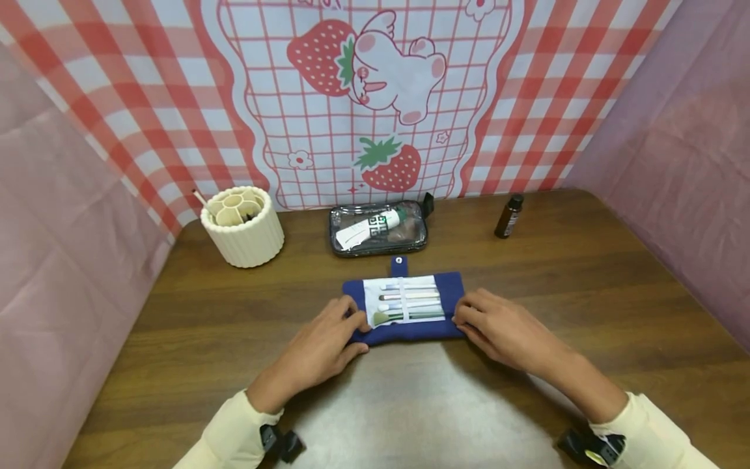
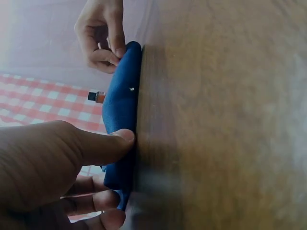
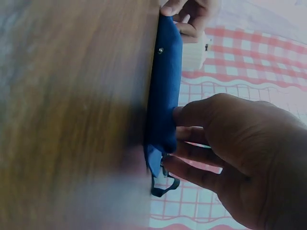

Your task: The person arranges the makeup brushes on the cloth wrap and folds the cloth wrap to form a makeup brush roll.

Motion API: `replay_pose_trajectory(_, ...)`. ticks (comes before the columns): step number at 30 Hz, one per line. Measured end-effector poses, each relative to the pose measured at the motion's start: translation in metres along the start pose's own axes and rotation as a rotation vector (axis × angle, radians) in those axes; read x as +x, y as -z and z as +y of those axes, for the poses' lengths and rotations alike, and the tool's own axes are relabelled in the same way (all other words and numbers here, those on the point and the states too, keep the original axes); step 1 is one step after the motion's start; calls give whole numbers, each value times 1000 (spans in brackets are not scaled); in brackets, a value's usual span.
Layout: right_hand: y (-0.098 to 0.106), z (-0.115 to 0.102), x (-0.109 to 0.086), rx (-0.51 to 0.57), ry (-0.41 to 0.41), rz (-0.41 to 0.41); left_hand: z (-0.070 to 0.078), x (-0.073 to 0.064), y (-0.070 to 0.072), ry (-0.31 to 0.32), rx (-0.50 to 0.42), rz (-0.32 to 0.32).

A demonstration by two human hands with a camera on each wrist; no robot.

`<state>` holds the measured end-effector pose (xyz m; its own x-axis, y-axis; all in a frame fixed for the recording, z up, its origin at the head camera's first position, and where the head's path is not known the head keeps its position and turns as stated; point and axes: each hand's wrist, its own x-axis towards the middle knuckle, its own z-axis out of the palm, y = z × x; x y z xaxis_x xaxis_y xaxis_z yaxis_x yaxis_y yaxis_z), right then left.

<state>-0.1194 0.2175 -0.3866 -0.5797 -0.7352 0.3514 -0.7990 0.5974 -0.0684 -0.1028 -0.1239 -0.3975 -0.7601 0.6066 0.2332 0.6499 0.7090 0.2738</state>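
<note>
A navy-blue fabric brush roll (image 1: 410, 332) lies on the table, its near edge folded over into a thick band. Several slim makeup brushes (image 1: 410, 305) lie across its pale lining under a white strap. My left hand (image 1: 322, 339) grips the roll's near left corner, thumb in front and fingers on top. At the right end, my right hand (image 1: 506, 329) pinches the folded edge between thumb and fingers. A closing tab (image 1: 399, 266) with a metal snap sticks out from the far side. In the left wrist view, a small metal stud (image 2: 132, 89) shows on the folded band.
Behind the roll lies a clear zip pouch (image 1: 379, 228) with a white tube inside. A cream ribbed holder (image 1: 243, 228) stands at the back left, and a small dark bottle (image 1: 509, 216) at the back right. Cloth hangs around the wooden table (image 1: 193, 365).
</note>
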Motion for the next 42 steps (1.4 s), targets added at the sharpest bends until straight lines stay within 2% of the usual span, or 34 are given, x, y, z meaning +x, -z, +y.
replay_pose_trajectory(5,1,2,-3,4,25,-42,-1,1,-3,-25,49,18)
replay_pose_trajectory(10,0,5,-6,-7,-74,-122,-3,2,-5,-53,72,58)
replay_pose_trajectory(14,-2,7,-6,15,-114,-142,-5,3,-6,-36,45,65)
replay_pose_trajectory(19,-5,9,-6,89,-112,-107,-8,4,-9,21,-65,83)
replay_pose_trajectory(26,-9,14,-6,203,-159,-50,-13,8,-13,87,-233,161)
replay_pose_trajectory(30,-11,18,-5,274,-213,-39,-14,9,-15,100,-243,197)
replay_pose_trajectory(34,-14,21,-3,318,-236,-4,-15,9,-14,106,-227,202)
replay_pose_trajectory(42,-15,21,-1,218,-230,34,-16,3,-9,95,-150,128)
